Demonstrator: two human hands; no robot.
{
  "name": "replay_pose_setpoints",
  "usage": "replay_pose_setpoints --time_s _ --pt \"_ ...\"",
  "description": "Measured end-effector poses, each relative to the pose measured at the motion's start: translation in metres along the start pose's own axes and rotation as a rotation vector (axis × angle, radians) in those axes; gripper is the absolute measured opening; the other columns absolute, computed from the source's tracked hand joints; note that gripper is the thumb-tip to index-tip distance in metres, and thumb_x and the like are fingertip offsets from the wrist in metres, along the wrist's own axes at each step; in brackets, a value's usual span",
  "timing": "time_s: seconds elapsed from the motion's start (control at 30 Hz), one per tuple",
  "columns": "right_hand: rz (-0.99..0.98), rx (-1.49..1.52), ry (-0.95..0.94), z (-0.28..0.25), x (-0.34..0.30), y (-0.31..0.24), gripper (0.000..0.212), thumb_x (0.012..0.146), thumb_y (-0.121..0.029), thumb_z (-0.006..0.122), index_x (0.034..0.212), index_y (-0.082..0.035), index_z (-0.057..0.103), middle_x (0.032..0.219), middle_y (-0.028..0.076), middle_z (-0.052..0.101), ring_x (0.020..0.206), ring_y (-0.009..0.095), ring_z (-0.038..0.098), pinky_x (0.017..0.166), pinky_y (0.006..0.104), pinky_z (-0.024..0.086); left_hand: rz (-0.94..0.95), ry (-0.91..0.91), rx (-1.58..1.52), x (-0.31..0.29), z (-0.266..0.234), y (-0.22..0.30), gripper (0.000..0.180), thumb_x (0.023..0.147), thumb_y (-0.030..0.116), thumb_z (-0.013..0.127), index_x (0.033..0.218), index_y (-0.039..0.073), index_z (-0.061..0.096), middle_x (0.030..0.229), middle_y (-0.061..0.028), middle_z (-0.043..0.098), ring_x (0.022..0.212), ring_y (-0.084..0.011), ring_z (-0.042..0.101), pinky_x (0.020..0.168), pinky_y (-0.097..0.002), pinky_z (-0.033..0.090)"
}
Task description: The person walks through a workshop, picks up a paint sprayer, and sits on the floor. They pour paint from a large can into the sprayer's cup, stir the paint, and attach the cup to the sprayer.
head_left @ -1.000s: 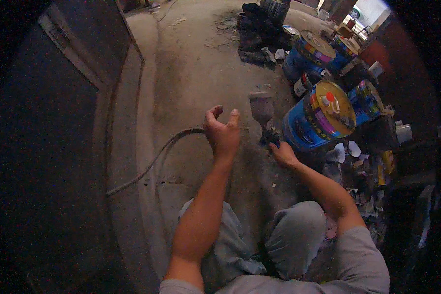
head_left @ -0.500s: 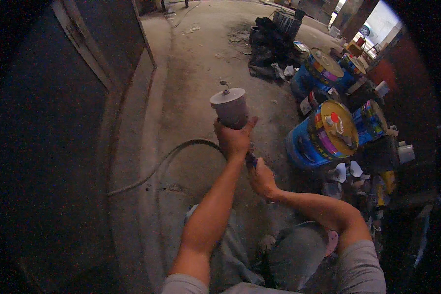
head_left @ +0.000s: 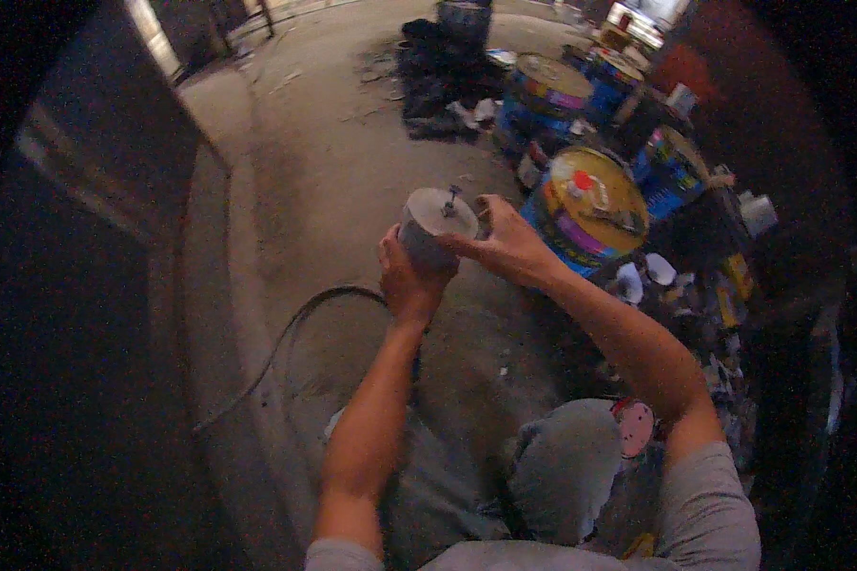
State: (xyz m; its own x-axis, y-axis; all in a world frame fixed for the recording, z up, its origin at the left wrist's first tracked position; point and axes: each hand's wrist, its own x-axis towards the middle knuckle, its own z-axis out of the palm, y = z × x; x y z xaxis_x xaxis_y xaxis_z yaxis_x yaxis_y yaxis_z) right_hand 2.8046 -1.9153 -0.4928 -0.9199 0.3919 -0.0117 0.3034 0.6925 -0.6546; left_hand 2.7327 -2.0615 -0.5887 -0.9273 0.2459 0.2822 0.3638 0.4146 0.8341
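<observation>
A grey cylindrical cup (head_left: pixel 427 249) with a pale round lid (head_left: pixel 424 206) is held up in front of me, slightly tilted. From the lid rises a small dark metal stem with a crosspiece (head_left: pixel 451 201). My left hand (head_left: pixel 414 285) wraps the cup from below and the left side, its fingers closed. At the lid's right rim, the fingers of my right hand (head_left: pixel 512 246) are curled round the edge. What lies beneath the cup is mostly hidden by my left hand.
A hose (head_left: pixel 305 306) curves over the floor at left, by a dark door (head_left: pixel 96 285). Blue paint buckets (head_left: pixel 595 195) with yellowish lids stand at right, beside scattered scraps (head_left: pixel 657 271). Black sheeting (head_left: pixel 438 100) lies farther off. My knee (head_left: pixel 566 457) is below.
My right hand has left the dark handle-like part below the cup and come up to the lid. The cup has shifted slightly left and lower, its lid tilting toward me. The view has swung right.
</observation>
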Motion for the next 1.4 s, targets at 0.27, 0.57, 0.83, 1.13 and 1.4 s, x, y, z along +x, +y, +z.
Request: replay_pose_setpoints --time_s 0.27,0.57,0.83,1.13,1.4 --pt "0.145 -0.234 -0.187 -0.05 -0.019 0.011 0.102 0.067 -0.071 0.072 0.123 0.013 0.053 0.12 0.03 0.057 0.113 0.04 0.058 0.097 0.0417 0.045 0.253 -0.177 0.081 -0.034 0.016 0.042 0.091 0.055 0.028 0.091 0.129 0.009 0.041 0.124 -0.0149 0.054 0.106 -0.0402 0.059 0.081 -0.0492 0.052" --pt "-0.377 -0.229 -0.179 -0.089 -0.06 0.059 0.096 0.056 -0.05 0.086 0.122 0.01 0.051 0.115 0.026 0.057 0.109 0.039 0.057 0.096 0.0426 0.046 0.205 -0.407 -0.029 -0.067 0.032 0.072 0.086 0.055 0.029 0.092 0.126 0.007 0.048 0.117 -0.0169 0.059 0.102 -0.0403 0.063 0.081 -0.0474 0.053" --pt "-0.543 0.032 -0.137 -0.173 -0.085 0.108 0.101 0.055 -0.023 0.091 0.138 0.001 0.04 0.13 0.02 0.05 0.122 0.036 0.05 0.105 0.041 0.041 0.382 -0.497 -0.116 -0.061 0.044 0.092 0.089 0.054 0.028 0.094 0.126 0.004 0.048 0.117 -0.0164 0.059 0.107 -0.0366 0.061 0.088 -0.0426 0.051" --pt "0.203 0.277 0.181 -0.238 -0.206 0.237 0.111 0.054 -0.034 0.093 0.145 -0.006 0.035 0.145 0.017 0.038 0.134 0.034 0.041 0.112 0.043 0.033 0.746 -0.316 0.191 0.003 0.066 0.128 0.085 0.061 0.025 0.092 0.129 0.004 0.045 0.119 -0.0147 0.059 0.106 -0.0299 0.063 0.09 -0.04 0.051" --pt "0.557 0.571 0.358 -0.197 -0.249 0.308 0.111 0.056 -0.038 0.094 0.142 -0.001 0.035 0.135 0.017 0.048 0.125 0.031 0.048 0.107 0.0433 0.04 0.406 -0.294 -0.084 0.123 0.118 0.135 0.082 0.06 0.023 0.093 0.125 0.004 0.046 0.112 -0.0131 0.065 0.103 -0.0274 0.064 0.087 -0.0395 0.052"
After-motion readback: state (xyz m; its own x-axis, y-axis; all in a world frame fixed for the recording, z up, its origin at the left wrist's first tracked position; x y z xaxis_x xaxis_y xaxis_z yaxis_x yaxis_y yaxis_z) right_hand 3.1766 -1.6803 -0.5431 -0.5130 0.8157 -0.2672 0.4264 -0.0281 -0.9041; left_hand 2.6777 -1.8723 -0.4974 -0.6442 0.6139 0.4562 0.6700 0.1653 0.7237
